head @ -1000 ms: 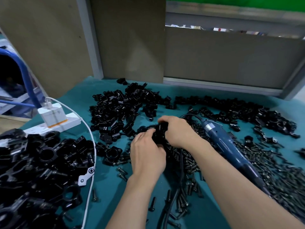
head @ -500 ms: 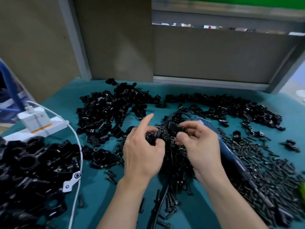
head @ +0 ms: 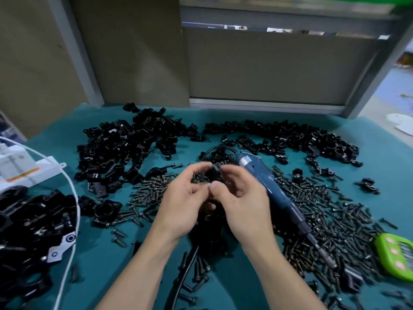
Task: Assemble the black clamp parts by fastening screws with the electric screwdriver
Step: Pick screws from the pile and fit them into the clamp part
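My left hand (head: pixel 182 199) and my right hand (head: pixel 242 198) meet over the middle of the teal table, fingers curled toward each other. Between their fingertips they hold a small black clamp part (head: pixel 210 175), blurred by motion and mostly hidden. The blue electric screwdriver (head: pixel 268 191) lies on the table just right of my right hand, tip pointing toward the near right, and neither hand touches it. Loose black screws (head: pixel 324 211) are spread under and around the screwdriver.
Heaps of loose clamp parts lie at the back left (head: pixel 125 148) and back right (head: pixel 290 139). A pile of larger black clamps (head: pixel 29 220) sits near left, beside a white power strip (head: pixel 22 173) and its cable. A green timer (head: pixel 397 253) lies at the right edge.
My hands have drawn closer together, bringing the black parts they held apart into one spot between the fingertips. The view has shifted right, showing the green timer.
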Demonstrator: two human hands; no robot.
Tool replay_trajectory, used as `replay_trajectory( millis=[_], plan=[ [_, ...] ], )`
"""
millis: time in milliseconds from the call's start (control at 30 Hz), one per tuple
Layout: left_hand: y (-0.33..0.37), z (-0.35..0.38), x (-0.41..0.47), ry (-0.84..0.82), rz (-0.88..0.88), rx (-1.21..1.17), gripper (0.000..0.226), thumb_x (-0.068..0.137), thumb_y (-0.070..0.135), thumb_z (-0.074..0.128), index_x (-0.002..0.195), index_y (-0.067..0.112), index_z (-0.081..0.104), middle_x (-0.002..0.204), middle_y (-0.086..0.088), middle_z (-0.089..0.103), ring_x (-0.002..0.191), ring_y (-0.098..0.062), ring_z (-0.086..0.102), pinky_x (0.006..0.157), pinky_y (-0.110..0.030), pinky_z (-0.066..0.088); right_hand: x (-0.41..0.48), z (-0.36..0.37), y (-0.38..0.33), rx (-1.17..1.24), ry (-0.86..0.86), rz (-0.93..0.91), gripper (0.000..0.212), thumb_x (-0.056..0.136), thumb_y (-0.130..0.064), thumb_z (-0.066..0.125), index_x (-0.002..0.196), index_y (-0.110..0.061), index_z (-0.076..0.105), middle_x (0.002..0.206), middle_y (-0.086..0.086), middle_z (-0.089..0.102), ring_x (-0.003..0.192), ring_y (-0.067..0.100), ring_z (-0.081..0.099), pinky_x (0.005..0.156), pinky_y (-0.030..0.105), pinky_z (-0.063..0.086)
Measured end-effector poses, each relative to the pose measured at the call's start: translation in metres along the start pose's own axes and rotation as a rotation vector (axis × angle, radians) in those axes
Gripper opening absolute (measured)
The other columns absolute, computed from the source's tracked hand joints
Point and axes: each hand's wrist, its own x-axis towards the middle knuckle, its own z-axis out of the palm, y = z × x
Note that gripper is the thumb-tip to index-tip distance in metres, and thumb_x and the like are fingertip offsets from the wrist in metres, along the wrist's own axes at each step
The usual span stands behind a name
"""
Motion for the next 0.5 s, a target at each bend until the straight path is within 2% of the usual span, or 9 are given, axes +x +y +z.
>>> replay_trajectory(
  millis=[33,67,133,167,267,333,367,433,500],
  plan=[
    [0.0008,0.0017,0.0,-0.001,-0.006,-0.043,0.045,0.097,0.014,0.06,0.128,0.047,0.064,0.096,-0.015,0.079,0.089,-0.028,0.076,0.078,-0.041,0.061,-0.0014,0.0017,-0.0014,-0.031,-0.042,0.013,0.006,0.087,-0.038,0.069,0.091,-0.034,0.07,0.082,-0.018,0.074,0.073,-0.003,0.068,0.065,0.015,0.052],
    [0.002,0.0037,-0.0002,-0.012,-0.015,-0.082,0.047,0.095,0.017,0.059,0.131,0.048,0.063,0.097,-0.018,0.078,0.089,-0.027,0.075,0.076,-0.036,0.062,-0.0023,0.002,-0.0007,-0.068,-0.062,0.007,0.013,0.089,-0.039,0.066,0.083,-0.027,0.068,0.073,-0.014,0.071,0.064,-0.001,0.064,0.06,0.018,0.051],
    [0.0008,0.007,0.0003,-0.039,-0.045,-0.142,0.047,0.099,0.015,0.054,0.131,0.047,0.067,0.103,-0.015,0.079,0.089,-0.026,0.077,0.072,-0.031,0.062,-0.0026,0.0019,-0.0023,-0.065,-0.069,0.019,0.018,0.095,-0.032,0.063,0.081,-0.022,0.068,0.073,-0.007,0.072,0.068,0.009,0.067,0.065,0.033,0.057],
    [-0.0004,0.0077,0.0002,-0.041,-0.055,-0.151,0.047,0.103,0.012,0.051,0.13,0.047,0.068,0.105,-0.01,0.08,0.089,-0.025,0.078,0.071,-0.032,0.063,-0.0031,0.0011,-0.0037,-0.049,-0.071,0.026,0.017,0.097,-0.029,0.062,0.082,-0.023,0.07,0.076,-0.007,0.073,0.071,0.01,0.068,0.069,0.034,0.059],
    [-0.005,0.0045,-0.0001,0.046,-0.032,0.023,0.051,0.094,0.021,0.058,0.131,0.055,0.064,0.105,0.003,0.081,0.094,-0.023,0.078,0.085,-0.045,0.063,-0.002,-0.0012,-0.0022,-0.109,-0.042,0.0,0.025,0.101,-0.026,0.06,0.077,-0.031,0.064,0.069,-0.015,0.068,0.062,0.003,0.059,0.058,0.015,0.044],
    [-0.0062,0.0008,-0.0016,0.103,0.003,0.204,0.067,0.079,0.025,0.06,0.135,0.064,0.056,0.103,0.013,0.079,0.095,-0.016,0.075,0.093,-0.045,0.059,-0.0003,-0.0024,0.0016,-0.203,-0.042,-0.023,0.023,0.102,-0.028,0.059,0.08,-0.029,0.06,0.067,-0.012,0.064,0.057,0.004,0.052,0.053,0.017,0.039],
    [-0.0057,0.0004,-0.0026,0.122,0.03,0.244,0.07,0.076,0.027,0.06,0.133,0.066,0.055,0.104,0.017,0.078,0.096,-0.01,0.073,0.094,-0.041,0.058,0.0003,-0.0029,0.0032,-0.235,-0.041,-0.033,0.017,0.102,-0.029,0.061,0.085,-0.028,0.063,0.071,-0.013,0.067,0.061,0.003,0.057,0.056,0.018,0.044],
    [-0.0044,0.0014,-0.0032,0.137,0.075,0.214,0.059,0.075,0.033,0.062,0.126,0.065,0.063,0.103,0.021,0.076,0.095,-0.001,0.07,0.095,-0.035,0.058,-0.0006,-0.0038,0.0046,-0.249,-0.024,-0.005,0.008,0.097,-0.028,0.07,0.102,-0.031,0.075,0.082,-0.024,0.072,0.079,-0.001,0.068,0.076,0.022,0.056],
    [-0.0039,0.0032,-0.0006,0.138,0.092,0.067,0.042,0.082,0.033,0.071,0.119,0.052,0.074,0.107,0.016,0.078,0.099,-0.004,0.073,0.092,-0.034,0.059,-0.0007,-0.0047,0.0036,-0.189,-0.013,0.047,0.022,0.092,-0.021,0.077,0.11,-0.034,0.078,0.09,-0.028,0.075,0.088,-0.001,0.071,0.089,0.026,0.059]
  ],
)
